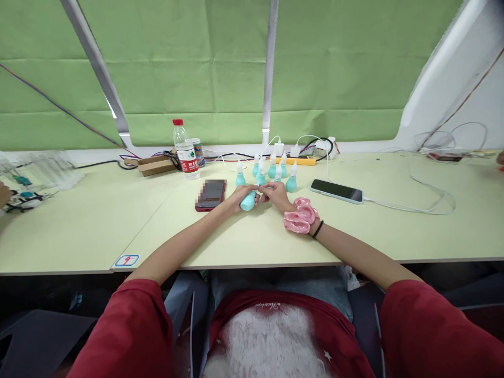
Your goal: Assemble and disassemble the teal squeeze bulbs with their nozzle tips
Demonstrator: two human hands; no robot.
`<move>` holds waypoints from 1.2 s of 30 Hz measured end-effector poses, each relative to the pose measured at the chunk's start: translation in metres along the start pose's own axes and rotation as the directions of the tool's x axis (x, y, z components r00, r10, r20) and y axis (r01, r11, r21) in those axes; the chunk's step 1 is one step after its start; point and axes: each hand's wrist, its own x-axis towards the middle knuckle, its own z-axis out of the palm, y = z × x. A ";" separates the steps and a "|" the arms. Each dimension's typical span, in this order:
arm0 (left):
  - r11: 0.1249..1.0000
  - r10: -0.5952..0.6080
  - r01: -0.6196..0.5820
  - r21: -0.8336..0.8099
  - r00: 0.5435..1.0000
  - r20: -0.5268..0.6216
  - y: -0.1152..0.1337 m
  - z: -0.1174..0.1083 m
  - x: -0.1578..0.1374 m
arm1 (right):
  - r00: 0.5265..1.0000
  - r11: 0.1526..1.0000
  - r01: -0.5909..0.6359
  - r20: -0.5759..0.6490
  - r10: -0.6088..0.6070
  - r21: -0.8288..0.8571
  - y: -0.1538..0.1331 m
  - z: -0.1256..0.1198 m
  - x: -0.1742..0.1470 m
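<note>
My left hand (238,198) is closed round a teal bulb nasal aspirator (248,201), its round end tilted toward me. Fingers of my right hand (277,195) pinch at its whitish tip end; exactly what they grip there is too small to make out. Just beyond my hands, several more teal aspirators with clear pointed tips stand upright in a loose cluster. One (240,174) is at the left of the group, another (291,178) at the right, close to my right hand.
A dark phone (211,195) lies left of my hands, and a charging phone (336,191) with a white cable lies right. Behind are a water bottle (186,149), a can (197,152), a cardboard tray (157,165), a yellow tool (299,160) and wires. Another person's hand (3,194) shows far left.
</note>
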 end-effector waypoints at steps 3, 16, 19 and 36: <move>0.999 0.033 -0.033 0.007 0.999 0.020 0.002 0.001 -0.003 | 1.000 1.000 -0.013 0.023 0.012 0.019 -0.001 -0.001 0.000; 0.992 0.123 -0.123 0.024 0.992 -0.011 0.000 0.001 -0.005 | 0.997 0.996 0.072 0.010 -0.073 0.050 -0.005 0.000 -0.003; 0.993 0.118 -0.117 0.021 0.993 -0.023 -0.001 0.000 -0.004 | 0.989 0.990 0.138 -0.053 -0.135 0.042 -0.006 0.002 -0.004; 0.964 0.251 -0.226 0.137 0.945 -0.211 0.002 0.005 -0.005 | 0.947 0.955 0.285 -0.126 -0.294 -0.087 -0.008 0.003 -0.011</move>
